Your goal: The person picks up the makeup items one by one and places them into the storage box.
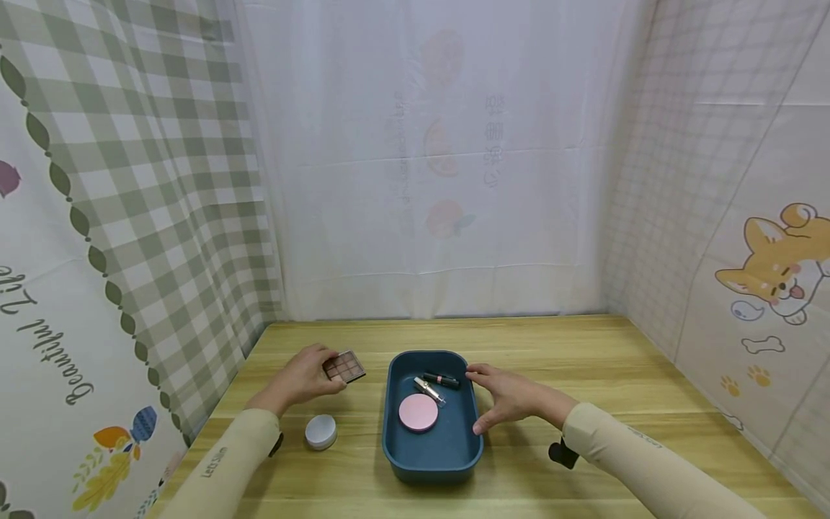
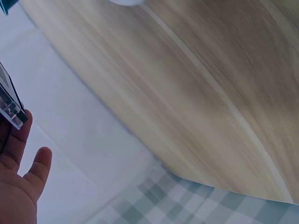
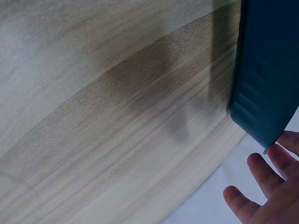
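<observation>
My left hand (image 1: pixel 301 378) pinches a small eyeshadow palette (image 1: pixel 344 367) by its left edge, holding it above the table left of a dark blue bin (image 1: pixel 433 461). In the left wrist view the clear edge of the palette (image 2: pixel 13 109) shows at the fingertips. At the right side of the bin is my right hand (image 1: pixel 512 393), its fingers spread and fingertips right at the rim. Inside the bin lie a round pink compact (image 1: pixel 418 412), a silvery lipstick tube (image 1: pixel 429 391) and a black tube with a pink band (image 1: pixel 442 379).
A round white-lidded jar (image 1: pixel 320 432) stands on the wooden table (image 1: pixel 551 483) near my left forearm. White curtains (image 1: pixel 363 216) hang behind the table and a green checked cloth (image 1: pixel 194 166) hangs along its left side.
</observation>
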Available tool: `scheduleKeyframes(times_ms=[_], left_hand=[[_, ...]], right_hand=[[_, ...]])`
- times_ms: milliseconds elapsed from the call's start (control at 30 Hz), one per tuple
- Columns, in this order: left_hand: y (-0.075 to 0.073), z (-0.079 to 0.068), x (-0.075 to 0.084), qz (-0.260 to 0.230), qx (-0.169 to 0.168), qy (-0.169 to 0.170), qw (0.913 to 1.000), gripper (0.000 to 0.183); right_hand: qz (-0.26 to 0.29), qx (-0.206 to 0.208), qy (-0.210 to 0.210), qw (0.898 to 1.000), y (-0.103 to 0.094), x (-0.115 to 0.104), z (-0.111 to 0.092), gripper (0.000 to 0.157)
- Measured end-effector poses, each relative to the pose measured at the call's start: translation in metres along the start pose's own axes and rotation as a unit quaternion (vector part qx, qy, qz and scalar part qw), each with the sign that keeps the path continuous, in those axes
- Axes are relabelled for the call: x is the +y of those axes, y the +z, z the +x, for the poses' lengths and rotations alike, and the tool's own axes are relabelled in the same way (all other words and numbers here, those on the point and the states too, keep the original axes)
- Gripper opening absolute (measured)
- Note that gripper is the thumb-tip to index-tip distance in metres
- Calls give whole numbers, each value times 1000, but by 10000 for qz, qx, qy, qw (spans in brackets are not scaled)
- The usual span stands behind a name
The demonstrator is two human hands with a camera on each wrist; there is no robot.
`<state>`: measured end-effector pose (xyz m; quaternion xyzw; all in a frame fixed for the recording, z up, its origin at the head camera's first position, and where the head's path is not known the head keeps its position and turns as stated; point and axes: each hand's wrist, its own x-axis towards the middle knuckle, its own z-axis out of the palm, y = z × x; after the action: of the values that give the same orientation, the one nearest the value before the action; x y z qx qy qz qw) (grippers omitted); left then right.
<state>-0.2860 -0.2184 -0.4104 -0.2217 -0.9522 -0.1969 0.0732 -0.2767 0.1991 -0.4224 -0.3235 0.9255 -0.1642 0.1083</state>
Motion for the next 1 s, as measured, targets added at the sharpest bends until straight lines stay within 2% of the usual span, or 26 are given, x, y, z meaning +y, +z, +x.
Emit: scheduleKeyframes(times_ms=[700,833,1000], left_hand=[[4,11,39,-285,-47,569,9980,63],[4,12,43,-293,-73,718,9970,66],[7,12,46,-323,-168,702,9969,72]], right_hand=[[32,0,48,10000,0,0,0,104],[54,-8,56,10000,0,0,0,103],[50,-34,134,9999,0,0,0,104]])
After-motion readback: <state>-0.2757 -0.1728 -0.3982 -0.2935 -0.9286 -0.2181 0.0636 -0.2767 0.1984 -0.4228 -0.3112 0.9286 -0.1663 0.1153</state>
